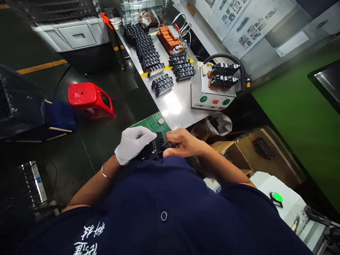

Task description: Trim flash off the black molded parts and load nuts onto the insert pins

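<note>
Close to my body, my left hand (135, 141), in a white glove, grips a black plastic part (154, 149) from its left side. My bare right hand (182, 142) is at the part's right side, with thumb and fingers closed around something small and dark at its edge, too small to name. Behind the part lies a green mat (148, 124) with a small pale lump (160, 121) on it. Part of the black piece is hidden by the glove.
A metal table (170, 102) bears rows of black parts (147, 47), an orange fixture (169, 38) and a control box (212, 95) with buttons. A red stool (87, 99) stands on the floor at left. Cardboard boxes (236, 154) are at right.
</note>
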The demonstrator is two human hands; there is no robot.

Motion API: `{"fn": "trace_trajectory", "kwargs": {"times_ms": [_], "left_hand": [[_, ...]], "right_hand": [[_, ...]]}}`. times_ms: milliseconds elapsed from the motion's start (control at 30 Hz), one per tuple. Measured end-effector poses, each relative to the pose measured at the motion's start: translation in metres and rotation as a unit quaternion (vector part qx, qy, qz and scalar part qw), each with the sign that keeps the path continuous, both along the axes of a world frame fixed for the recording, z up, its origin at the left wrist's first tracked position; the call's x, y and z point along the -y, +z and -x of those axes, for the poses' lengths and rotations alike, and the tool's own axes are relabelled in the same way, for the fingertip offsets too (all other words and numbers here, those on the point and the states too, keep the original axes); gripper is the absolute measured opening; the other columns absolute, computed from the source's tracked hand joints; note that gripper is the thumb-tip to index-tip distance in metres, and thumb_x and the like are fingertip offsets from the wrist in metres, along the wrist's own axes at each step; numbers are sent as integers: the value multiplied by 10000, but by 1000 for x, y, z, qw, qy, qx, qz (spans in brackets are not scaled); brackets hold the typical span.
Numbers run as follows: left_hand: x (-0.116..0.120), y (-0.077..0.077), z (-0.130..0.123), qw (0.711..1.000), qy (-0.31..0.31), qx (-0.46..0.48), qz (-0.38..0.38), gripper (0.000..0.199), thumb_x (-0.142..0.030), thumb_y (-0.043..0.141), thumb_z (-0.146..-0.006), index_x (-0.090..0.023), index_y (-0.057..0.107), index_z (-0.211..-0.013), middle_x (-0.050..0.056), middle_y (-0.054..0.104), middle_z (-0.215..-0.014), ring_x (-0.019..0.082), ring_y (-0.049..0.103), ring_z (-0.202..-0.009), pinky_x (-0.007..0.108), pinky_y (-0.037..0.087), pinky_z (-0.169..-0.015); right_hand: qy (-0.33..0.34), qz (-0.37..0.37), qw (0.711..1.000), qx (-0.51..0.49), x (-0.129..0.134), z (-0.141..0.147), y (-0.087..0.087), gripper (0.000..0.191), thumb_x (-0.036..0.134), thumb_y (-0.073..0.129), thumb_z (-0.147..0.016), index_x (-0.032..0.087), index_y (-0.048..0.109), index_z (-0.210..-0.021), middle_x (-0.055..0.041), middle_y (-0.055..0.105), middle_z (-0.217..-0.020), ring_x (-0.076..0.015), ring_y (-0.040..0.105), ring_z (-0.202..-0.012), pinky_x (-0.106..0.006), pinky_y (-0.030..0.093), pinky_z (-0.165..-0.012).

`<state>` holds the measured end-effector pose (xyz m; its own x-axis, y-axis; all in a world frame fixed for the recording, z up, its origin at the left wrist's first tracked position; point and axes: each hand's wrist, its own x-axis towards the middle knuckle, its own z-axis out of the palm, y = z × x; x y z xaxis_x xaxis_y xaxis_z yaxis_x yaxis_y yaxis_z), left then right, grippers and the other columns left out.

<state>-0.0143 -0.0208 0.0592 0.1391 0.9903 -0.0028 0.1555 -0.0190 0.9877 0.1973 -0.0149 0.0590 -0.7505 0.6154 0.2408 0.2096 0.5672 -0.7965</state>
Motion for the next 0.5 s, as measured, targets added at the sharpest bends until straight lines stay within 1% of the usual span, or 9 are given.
{"fn": "trace_trajectory", "kwargs": {"times_ms": [133,200,333,400,500], "left_hand": [[1,-3,-2,1000,23,2,18,206,-349,704,-662,-169,683,-564,9,659,-553,116,557,-522,213,465,-506],[1,-4,-2,998,46,4,30,215,-362,702,-659,-168,683,-567,5,648,-545,114,543,-516,214,453,-493],[2,-6,-6,994,94,11,52,233,-382,695,-670,-162,689,-592,11,660,-579,119,554,-541,218,454,-505],[2,-8,-8,992,106,17,62,237,-385,697,-678,-160,692,-604,11,663,-589,118,559,-550,217,457,-513],[4,-12,-10,990,116,31,78,248,-393,696,-692,-160,691,-610,5,656,-583,111,549,-540,211,449,-507]], "right_hand": [[-29,-47,998,18,3,-1,-1,516,540,511,-938,198,321,-601,57,333,-603,-60,317,-529,-221,247,-519],[-61,-78,994,36,4,-1,0,511,557,491,-941,196,344,-611,50,346,-613,-67,325,-539,-227,241,-521],[-133,-137,978,78,5,2,-1,539,645,398,-938,185,432,-660,20,411,-658,-90,372,-581,-240,251,-535],[-155,-168,969,93,6,4,-3,570,653,349,-948,184,430,-635,19,400,-644,-94,352,-573,-247,241,-534],[-166,-208,958,105,6,6,-5,595,623,305,-974,182,428,-594,17,378,-616,-101,325,-562,-259,222,-531]]}}
